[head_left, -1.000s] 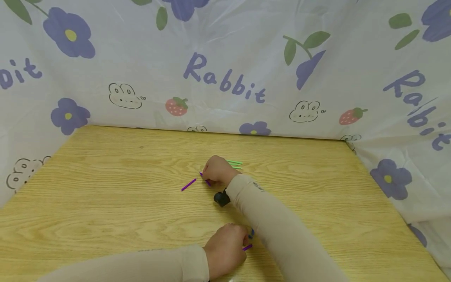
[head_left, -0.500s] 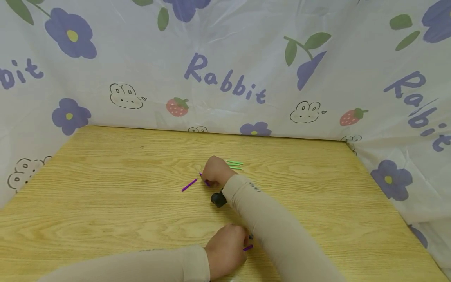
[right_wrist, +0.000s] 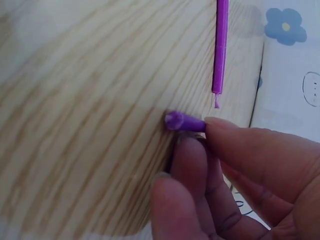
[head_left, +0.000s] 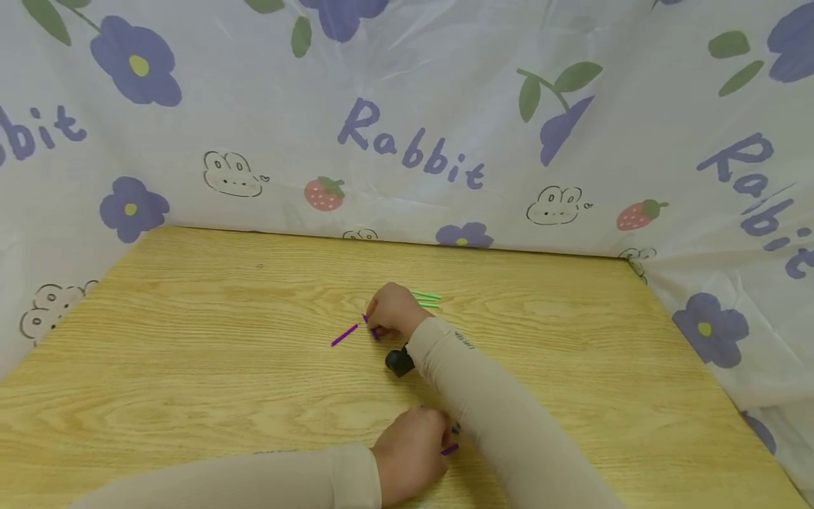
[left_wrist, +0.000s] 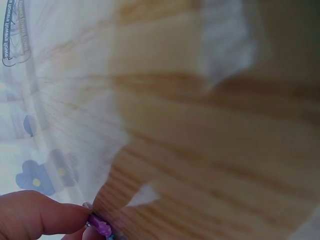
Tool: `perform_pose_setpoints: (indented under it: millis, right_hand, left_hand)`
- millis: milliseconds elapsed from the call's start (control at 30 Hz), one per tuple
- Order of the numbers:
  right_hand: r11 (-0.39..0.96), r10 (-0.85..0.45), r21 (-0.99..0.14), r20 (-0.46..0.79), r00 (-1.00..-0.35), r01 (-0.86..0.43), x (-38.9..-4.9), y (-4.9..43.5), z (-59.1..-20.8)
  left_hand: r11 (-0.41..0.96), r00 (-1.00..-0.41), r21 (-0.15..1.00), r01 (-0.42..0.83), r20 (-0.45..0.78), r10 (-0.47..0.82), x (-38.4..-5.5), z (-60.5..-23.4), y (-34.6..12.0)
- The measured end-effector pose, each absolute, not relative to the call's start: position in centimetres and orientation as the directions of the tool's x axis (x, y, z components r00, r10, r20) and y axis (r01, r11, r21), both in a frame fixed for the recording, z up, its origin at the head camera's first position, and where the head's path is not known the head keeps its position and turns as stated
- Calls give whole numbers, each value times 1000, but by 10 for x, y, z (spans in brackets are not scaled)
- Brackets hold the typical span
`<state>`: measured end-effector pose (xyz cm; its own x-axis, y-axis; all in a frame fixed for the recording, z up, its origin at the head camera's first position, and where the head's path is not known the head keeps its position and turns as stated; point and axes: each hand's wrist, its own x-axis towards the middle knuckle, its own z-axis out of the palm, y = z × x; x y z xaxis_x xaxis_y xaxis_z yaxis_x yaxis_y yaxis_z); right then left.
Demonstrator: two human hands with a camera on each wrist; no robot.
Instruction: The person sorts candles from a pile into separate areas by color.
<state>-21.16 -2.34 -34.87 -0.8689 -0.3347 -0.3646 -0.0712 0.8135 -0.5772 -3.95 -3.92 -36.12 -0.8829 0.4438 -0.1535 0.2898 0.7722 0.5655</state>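
My right hand (head_left: 396,311) pinches a slim purple candle (right_wrist: 187,122) between thumb and fingers, close over the wooden table; one end points at the camera in the right wrist view. Just left of it lies another purple candle (head_left: 344,335), its short wick (right_wrist: 216,101) showing. Nearer to me, my left hand (head_left: 412,456) has its fingers curled round a bunch from which a purple candle end (head_left: 450,449) and a blue one (head_left: 456,429) stick out. The left wrist view shows thumb and fingers pinching the purple end (left_wrist: 102,227); most of the bunch is hidden.
Several thin green candles (head_left: 427,295) lie behind my right hand, partly covered by it. A black wrist camera (head_left: 399,362) sits under the right wrist. White printed cloth (head_left: 407,85) hangs along the table's (head_left: 191,353) back and sides. My right forearm reaches past the left hand.
My right hand stays over the same spot, its fingers shifting slightly on the purple candle. The left hand keeps its hold on the bunch. The head view has shifted a little.
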Motion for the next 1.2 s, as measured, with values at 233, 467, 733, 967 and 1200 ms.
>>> perform_pose_setpoints:
  millis: [233,467,733,967,1200]
  right_hand:
    - [745,-335,-666,-357,-872,-13,-209,-18,-351]
    - [708,-376,-705,-323,-868,-44,-210,-10,-350]
    - [694,-383,-718,-304,-873,-55,-204,1,-333]
    - [682,-393,-729,-296,-871,-60,-201,16,-327]
    - [669,-401,-740,-278,-873,-72,-195,31,-323]
  left_hand:
    - [778,-885,545,311,-132,446,-39,-362,-38]
    - [772,-882,551,316,-129,454,-38,-361,-37]
    - [777,-881,542,320,-131,455,-38,-360,-37]
    - [773,-870,549,319,-155,469,-41,-359,-38]
    - [780,-868,534,326,-158,471,-43,-359,-37]
